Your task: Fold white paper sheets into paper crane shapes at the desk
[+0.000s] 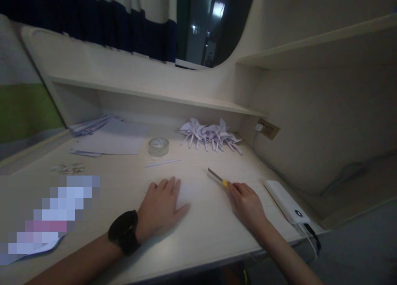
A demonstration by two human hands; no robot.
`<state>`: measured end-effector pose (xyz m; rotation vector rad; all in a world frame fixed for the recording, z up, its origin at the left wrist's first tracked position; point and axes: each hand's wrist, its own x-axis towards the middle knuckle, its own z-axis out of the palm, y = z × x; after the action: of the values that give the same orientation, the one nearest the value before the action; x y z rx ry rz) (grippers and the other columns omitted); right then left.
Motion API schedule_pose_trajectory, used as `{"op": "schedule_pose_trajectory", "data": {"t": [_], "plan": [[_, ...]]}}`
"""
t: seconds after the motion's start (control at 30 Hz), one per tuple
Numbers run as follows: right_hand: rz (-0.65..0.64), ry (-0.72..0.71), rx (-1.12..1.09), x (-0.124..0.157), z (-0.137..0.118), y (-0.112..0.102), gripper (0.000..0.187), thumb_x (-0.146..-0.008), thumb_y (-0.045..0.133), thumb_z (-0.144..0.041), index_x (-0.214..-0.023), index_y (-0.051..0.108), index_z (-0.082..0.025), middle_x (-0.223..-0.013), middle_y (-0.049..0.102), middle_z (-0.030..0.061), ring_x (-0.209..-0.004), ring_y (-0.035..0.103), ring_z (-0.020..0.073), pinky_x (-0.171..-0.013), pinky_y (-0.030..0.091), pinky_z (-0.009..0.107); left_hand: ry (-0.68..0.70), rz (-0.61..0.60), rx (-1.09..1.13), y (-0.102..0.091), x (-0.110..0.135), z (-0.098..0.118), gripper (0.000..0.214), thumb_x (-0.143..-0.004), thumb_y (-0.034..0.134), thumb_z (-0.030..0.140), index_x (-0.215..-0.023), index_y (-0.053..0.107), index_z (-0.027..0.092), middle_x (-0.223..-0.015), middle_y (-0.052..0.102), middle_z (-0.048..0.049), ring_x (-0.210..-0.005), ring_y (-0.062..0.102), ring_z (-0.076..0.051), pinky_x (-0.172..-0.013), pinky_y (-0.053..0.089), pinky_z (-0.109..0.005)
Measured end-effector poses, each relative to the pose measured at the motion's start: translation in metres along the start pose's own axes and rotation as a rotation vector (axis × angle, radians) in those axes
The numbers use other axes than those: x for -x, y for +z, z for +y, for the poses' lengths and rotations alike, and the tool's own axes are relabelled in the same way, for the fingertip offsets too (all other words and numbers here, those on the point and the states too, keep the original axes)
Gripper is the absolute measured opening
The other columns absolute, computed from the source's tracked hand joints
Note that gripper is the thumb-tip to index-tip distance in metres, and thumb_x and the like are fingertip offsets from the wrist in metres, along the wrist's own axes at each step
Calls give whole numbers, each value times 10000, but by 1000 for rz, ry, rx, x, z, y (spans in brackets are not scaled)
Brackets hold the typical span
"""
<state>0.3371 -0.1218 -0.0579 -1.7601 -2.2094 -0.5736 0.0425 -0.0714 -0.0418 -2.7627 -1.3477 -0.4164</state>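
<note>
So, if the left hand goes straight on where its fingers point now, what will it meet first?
The left hand would probably meet the thin white stick first; it lies just ahead, though the exact gap is hard to judge.

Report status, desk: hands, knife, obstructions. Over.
Left hand flat on white paper. Right hand gripping yellow knife, blade out. Tape roll and thin paper stick beyond left hand, neither between blade and paper.
</note>
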Motion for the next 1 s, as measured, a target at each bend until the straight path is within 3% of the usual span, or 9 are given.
{"op": "schedule_pose_trajectory", "data": {"t": [0.17,0.37,0.47,0.57,0.67,0.77,0.9,1.0], "plan": [[85,-1,-21,0,0,2,495,-790,440,-28,-1267,515,-139,-1045,639,146,-931,571,259,-831,487,381,54,-27,35,-14,-9,8,574,-772,527,531,-1222,527,175,-1147,602,-155,-1033,527,-357,-850,403,-504],[97,87,-130,0,2,-1,543,-761,414,-13,-1283,501,-136,-1014,656,138,-903,601,253,-799,508,379,14,-55,43,-14,-18,8,516,-731,539,403,-1210,535,213,-1077,603,-142,-974,547,-346,-780,439,-484],[139,203,-374,-6,4,-3,503,-798,406,-59,-1282,510,-147,-1084,652,139,-965,610,256,-837,497,404,25,-56,77,-15,-21,2,546,-730,540,413,-1245,515,233,-1031,611,-128,-930,571,-327,-774,452,-469],[158,376,-765,-17,-3,-9,344,-899,411,-252,-1187,587,-183,-1044,675,116,-925,636,247,-771,520,380,11,-69,102,-17,-23,-3,587,-722,549,400,-1282,489,233,-993,621,-124,-906,590,-318,-783,459,-461],[43,539,-1206,-28,-20,-14,349,-876,484,-454,-1060,641,-203,-827,691,68,-723,646,214,-573,521,306,-6,-86,168,-19,-24,-7,621,-714,559,377,-1307,461,222,-1054,617,-126,-947,603,-306,-818,462,-432],[-60,712,-1549,-38,-40,-14,417,-797,581,-540,-1013,622,-186,-727,654,34,-565,595,159,-469,470,252,8,-37,246,-18,-25,-9,589,-738,545,364,-1296,461,195,-1155,594,-132,-1009,596,-291,-854,464,-402],[1,823,-1685,-55,-66,-4,511,-640,751,-485,-1002,551,-185,-684,612,-10,-496,539,116,-420,420,212,12,73,359,-10,-29,-11,535,-757,542,347,-1253,484,157,-1194,595,-128,-1061,578,-268,-922,451,-387],[35,796,-1665,-68,-82,0,565,-571,796,-422,-1004,511,-197,-623,555,-64,-431,474,88,-380,377,195,19,126,432,-4,-30,-11,505,-759,553,347,-1221,504,149,-1187,606,-122,-1053,585,-254,-936,451,-381]]}}
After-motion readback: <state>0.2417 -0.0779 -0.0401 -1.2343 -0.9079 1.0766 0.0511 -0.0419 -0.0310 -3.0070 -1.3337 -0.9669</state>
